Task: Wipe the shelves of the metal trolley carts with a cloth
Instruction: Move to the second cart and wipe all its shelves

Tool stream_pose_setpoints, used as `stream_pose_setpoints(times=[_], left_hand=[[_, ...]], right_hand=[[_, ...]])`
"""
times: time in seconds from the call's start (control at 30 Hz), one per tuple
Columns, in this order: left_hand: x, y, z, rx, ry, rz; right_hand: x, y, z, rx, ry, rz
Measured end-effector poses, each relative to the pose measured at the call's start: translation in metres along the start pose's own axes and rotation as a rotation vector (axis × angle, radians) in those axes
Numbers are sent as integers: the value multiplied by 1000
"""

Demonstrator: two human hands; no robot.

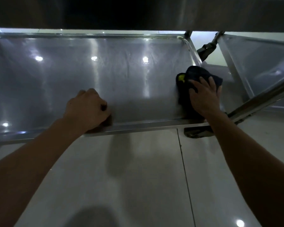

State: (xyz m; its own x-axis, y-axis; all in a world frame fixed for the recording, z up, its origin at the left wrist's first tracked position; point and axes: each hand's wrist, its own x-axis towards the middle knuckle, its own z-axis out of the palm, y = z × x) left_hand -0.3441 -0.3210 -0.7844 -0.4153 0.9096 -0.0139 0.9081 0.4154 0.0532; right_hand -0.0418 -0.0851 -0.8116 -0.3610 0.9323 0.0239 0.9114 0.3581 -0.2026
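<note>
My right hand [203,97] presses the cloth [195,76] flat at the shelf [105,71]'s right end; my left hand [88,110] clenches the near rim. A hard push could roll the trolley or bunch the cloth.

The trolley shelf [105,76] is showing as smooth brushed metal with a satin sheen, throwing back round light spots and pale vertical streaks, and its raised rim [138,126] is gleaming brighter. The cloth [197,74] is looking soft, dark and matt, a woven fabric with a small yellow patch. The tube leg [261,99] is shining like polished steel, while the floor tiles [138,177] are reflecting glossily.
</note>
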Motion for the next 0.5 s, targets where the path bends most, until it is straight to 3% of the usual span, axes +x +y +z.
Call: stream_pose_setpoints(times=[0.2, 0.4, 0.5], left_hand=[[-10, -4, 5, -33, 63, 50], [-22, -4, 13, -76, 24, 70], [-21, -4, 10, -121, -14, 77]], right_hand=[[14, -44, 16, 25, -13, -13], [17, -177, 54, 41, -112, -243], [11, -253, 67, 150, -239, -411]])
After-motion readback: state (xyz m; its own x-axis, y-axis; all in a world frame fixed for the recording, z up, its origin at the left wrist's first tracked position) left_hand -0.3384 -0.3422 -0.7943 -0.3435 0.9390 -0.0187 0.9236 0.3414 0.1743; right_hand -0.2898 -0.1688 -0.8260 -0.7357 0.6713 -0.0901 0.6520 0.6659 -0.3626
